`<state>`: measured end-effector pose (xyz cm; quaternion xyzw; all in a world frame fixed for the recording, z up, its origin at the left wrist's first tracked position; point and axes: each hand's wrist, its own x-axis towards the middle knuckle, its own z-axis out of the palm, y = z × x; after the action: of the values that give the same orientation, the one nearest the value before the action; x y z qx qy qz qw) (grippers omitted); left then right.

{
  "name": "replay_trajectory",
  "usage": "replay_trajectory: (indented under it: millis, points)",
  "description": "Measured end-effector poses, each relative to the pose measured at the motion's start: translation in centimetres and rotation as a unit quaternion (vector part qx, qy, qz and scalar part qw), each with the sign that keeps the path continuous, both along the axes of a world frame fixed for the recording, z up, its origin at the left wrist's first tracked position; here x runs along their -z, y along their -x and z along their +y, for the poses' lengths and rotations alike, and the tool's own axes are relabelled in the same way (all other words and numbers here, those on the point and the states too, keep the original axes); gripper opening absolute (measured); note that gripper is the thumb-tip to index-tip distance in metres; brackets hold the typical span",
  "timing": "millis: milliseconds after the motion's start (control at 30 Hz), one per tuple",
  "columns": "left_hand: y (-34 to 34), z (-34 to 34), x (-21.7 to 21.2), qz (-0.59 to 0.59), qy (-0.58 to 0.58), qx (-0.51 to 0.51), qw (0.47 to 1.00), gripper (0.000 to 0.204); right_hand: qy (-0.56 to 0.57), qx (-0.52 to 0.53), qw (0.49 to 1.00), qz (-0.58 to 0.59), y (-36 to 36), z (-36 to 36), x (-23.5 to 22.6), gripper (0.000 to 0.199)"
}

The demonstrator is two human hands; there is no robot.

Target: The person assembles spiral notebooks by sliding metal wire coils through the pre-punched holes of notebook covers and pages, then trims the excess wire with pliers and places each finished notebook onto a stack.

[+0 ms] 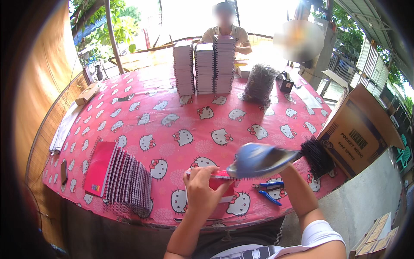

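Observation:
My left hand [202,186] grips a notebook [222,174] with a pink-red cover, its spiral edge turned up toward the far side. Fingers and thumb press on its left end. Against the right part of that edge moves a blue slipper-shaped object [263,160], smeared by motion. My right hand [272,146] is on this object, which hides most of its fingers. Just below lies a pair of blue-handled cutters [271,192] on the table. Left of my left hand stands a row of spiral notebooks [127,181], a pink cover facing out.
Tall notebook stacks [205,69] stand at the far side, a person [226,32] behind them. A dark wrapped bundle [260,83] is beside them. Black spiral coils [317,157] lie by a cardboard box [355,134] on the right. A pink patterned cover [194,118] lies over the table.

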<state>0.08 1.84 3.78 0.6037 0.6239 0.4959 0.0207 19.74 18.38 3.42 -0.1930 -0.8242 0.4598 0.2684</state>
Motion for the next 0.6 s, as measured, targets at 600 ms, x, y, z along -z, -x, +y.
replay_trajectory:
  millis: [600]
  points:
    - [3.0, -1.3, 2.9, -0.4, -0.011, 0.056, 0.915, 0.04, 0.05, -0.035, 0.998, -0.008, 4.1, -0.1, -1.2, 0.039]
